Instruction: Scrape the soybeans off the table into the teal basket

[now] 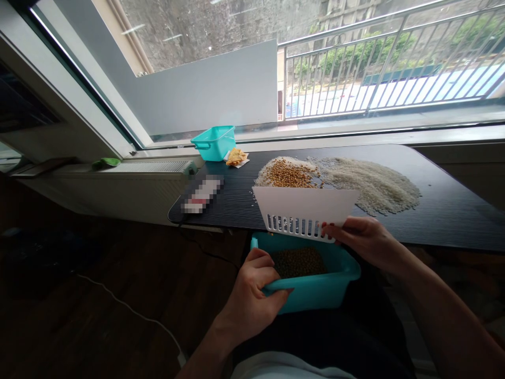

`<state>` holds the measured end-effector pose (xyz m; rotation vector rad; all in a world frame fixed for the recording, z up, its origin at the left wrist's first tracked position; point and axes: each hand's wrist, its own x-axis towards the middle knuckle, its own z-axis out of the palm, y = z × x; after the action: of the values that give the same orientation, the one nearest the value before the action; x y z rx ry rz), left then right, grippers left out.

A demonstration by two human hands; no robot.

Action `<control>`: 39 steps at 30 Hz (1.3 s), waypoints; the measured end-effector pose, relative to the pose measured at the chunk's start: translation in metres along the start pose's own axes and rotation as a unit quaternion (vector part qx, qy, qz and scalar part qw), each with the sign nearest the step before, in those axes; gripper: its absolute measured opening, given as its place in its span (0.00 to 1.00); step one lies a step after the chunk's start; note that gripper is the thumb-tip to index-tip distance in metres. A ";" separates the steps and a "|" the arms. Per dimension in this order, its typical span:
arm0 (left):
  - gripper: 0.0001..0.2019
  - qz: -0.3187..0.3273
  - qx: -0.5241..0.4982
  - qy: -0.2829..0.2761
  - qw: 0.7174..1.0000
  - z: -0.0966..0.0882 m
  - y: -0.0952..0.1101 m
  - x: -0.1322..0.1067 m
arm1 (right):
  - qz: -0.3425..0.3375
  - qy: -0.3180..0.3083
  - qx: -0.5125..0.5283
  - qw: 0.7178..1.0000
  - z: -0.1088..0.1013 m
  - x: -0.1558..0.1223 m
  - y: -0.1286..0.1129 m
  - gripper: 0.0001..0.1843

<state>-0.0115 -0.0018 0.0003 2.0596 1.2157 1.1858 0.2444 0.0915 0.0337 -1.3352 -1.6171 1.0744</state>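
Note:
My left hand (258,287) grips the near left rim of a turquoise plastic bin (315,295), held just below the table's front edge. A layer of brown, bean-like grains (302,263) covers its bottom. In my right hand (361,237) is a white slotted plastic panel (303,205), pinched at its lower right corner. The panel stands tilted over the bin's far rim, slots downward, and hides part of the table edge. Just beyond it lies a pile of golden-brown beans (290,172) mixed with white rice. To the right spreads a larger heap of white rice (373,184).
On the dark table (445,210), a second turquoise bin (216,145) stands at the back left beside a crumpled yellow item (236,157) on white paper. A blurred-out flat object (202,195) lies at the left. A radiator (158,184) and window adjoin the table.

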 end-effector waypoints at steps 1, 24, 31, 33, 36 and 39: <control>0.18 0.001 -0.001 0.001 1.000 0.000 0.000 0.000 | 0.001 -0.005 0.003 1.000 -0.002 -0.004 0.000 0.42; 0.19 0.026 0.022 -0.010 0.999 0.003 0.005 0.002 | -0.018 0.137 0.026 0.990 0.014 -0.044 0.033 0.27; 0.19 0.033 0.028 -0.010 0.999 0.004 0.004 0.002 | -0.007 0.275 -0.093 0.957 -0.016 -0.047 0.056 0.24; 0.19 0.031 0.030 -0.009 0.999 0.005 0.003 0.001 | -0.006 0.304 -0.107 0.947 -0.021 -0.044 0.061 0.25; 0.19 0.032 0.033 -0.009 0.999 0.006 0.003 0.002 | -0.022 0.308 -0.077 0.948 -0.018 -0.038 0.067 0.26; 0.19 0.034 0.034 -0.007 0.999 0.006 0.003 0.002 | -0.031 0.281 -0.043 0.958 -0.009 -0.031 0.072 0.27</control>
<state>-0.0044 -0.0017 0.0004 2.1719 1.2020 1.1734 0.2826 0.0689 -0.0315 -1.4693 -1.2726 0.5187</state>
